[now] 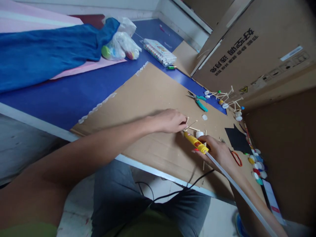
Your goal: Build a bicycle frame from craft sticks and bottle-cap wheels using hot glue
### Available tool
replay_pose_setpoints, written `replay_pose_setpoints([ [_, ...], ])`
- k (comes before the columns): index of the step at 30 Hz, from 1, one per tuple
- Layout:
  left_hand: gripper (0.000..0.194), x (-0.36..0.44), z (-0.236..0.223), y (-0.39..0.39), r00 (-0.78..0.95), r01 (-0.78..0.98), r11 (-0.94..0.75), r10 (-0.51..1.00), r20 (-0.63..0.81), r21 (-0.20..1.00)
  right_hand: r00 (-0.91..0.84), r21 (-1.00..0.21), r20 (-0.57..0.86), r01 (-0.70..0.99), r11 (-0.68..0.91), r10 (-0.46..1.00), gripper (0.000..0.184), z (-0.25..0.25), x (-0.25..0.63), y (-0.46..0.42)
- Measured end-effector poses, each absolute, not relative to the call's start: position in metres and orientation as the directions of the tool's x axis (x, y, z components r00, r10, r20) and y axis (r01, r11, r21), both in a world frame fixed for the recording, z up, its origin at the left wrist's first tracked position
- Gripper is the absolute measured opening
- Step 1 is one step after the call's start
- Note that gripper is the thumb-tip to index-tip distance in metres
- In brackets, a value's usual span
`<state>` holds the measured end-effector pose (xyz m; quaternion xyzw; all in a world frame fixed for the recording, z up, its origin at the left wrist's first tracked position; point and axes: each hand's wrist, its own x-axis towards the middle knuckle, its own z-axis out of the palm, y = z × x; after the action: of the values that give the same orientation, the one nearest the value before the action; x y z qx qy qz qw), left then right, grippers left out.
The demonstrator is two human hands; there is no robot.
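Note:
My right hand (218, 152) is closed around a yellow hot glue gun (196, 142), and a long clear glue stick (237, 189) trails from its back end. The gun's nozzle points at thin wooden sticks (193, 124) pinched in the fingertips of my left hand (173, 121). Nozzle and sticks meet or nearly touch; the exact contact is too small to make out. A white bottle cap (199, 134) lies just beyond the gun. More wooden sticks (203, 164) are partly hidden by my right hand.
Teal-handled pliers (198, 100), red-handled scissors (237, 158), black paper (238, 140) and several bottle caps (258, 166) lie on the cardboard (148, 95). Stick models with cap wheels (225, 105) stand by the large carton (261, 49). A black cord (172, 194) hangs over the front edge.

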<state>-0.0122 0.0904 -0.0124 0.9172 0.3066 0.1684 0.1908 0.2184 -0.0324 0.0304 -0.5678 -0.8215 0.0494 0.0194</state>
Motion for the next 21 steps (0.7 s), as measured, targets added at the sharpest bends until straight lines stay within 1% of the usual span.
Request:
replay_pose_setpoints([
  [8,0.033,-0.0122,-0.0111,0.0897,0.766,0.504,-0.740,0.621,0.165,0.445,-0.452,-0.004,0.078,0.891,0.453,0.889,0.035,0.0270,0.2158,-0.0320],
  [14,0.032,-0.0119,-0.0105,0.0894,0.766,0.507,-0.732,0.625,0.152,0.455,-0.482,0.037,0.078,0.876,0.480,0.873,0.033,0.0279,0.2126,-0.0320],
  [21,0.033,-0.0116,-0.0111,0.0898,0.769,0.504,-0.738,0.620,0.156,0.448,-0.494,0.054,0.046,0.869,0.492,0.868,0.029,0.0271,0.2139,-0.0343],
])
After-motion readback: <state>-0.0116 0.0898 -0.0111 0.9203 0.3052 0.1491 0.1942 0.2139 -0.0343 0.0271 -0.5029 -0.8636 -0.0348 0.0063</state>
